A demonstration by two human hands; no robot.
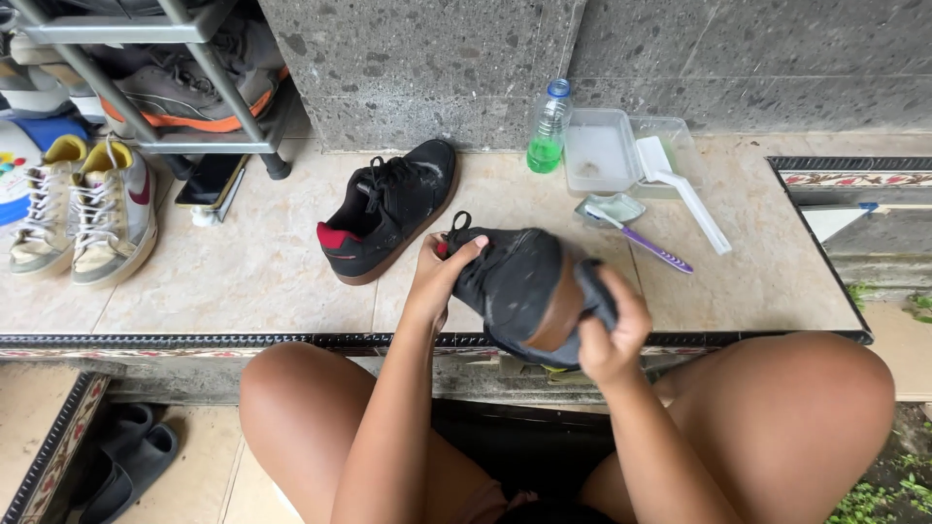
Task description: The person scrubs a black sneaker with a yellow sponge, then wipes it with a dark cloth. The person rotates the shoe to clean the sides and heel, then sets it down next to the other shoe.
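We've got a black shoe (515,281) up off the tiles, held on its side between both hands above the front edge of the ledge (243,281), its brown sole edge turned toward us. The left hand (437,277) is pinching the heel end near the pull loop, thumb on top. The right hand (612,335) is closed around a dark grey cloth (594,291) and presses it against the toe end of the shoe.

Just behind it on the beige tiled ledge lies the other black shoe (388,209), red at the collar, laces up. To the right we see a purple toothbrush (641,238) resting across a small dish (610,208), a white brush (680,189), a clear plastic tub (602,150) and a bottle of green liquid (549,131), all close to the grey speckled stone wall (437,58). Far left, a pair of white and yellow sneakers (83,213) stands beside a metal shoe rack (184,87). Down on the lower floor, dark slides (126,461) sit by our left knee.
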